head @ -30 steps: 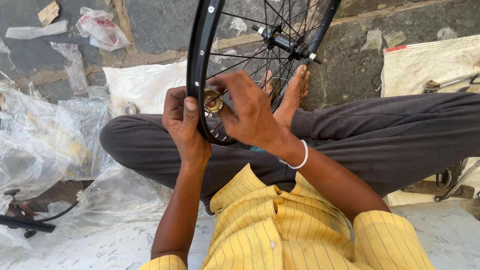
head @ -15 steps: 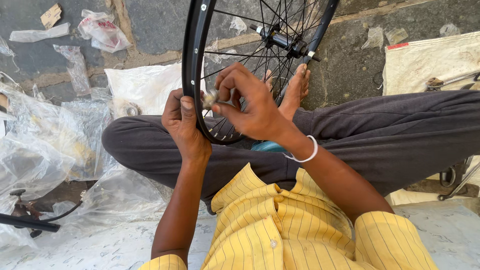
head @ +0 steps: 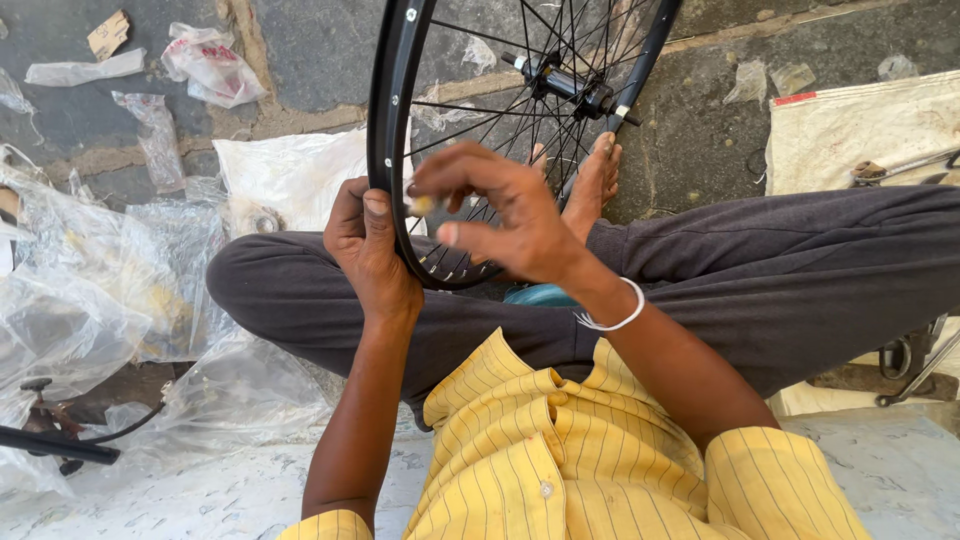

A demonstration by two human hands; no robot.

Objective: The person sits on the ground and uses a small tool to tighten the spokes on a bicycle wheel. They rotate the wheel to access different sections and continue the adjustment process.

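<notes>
A black spoked bicycle wheel stands upright over my crossed legs, its hub near the top middle. My left hand grips the rim's lower left edge, thumb on the rim. My right hand hovers just right of it inside the spokes, pinching a small brass-coloured piece between thumb and fingertips close to the rim. A white band circles my right wrist.
Crumpled clear plastic sheets cover the ground at the left. A black pump-like tool lies bottom left. A pale sack with metal tools sits at the right. My bare foot rests behind the wheel on stone paving.
My right hand has lifted from the rim and shifted slightly up and right, now pinching the small brass piece. The left hand has kept its hold on the rim.
</notes>
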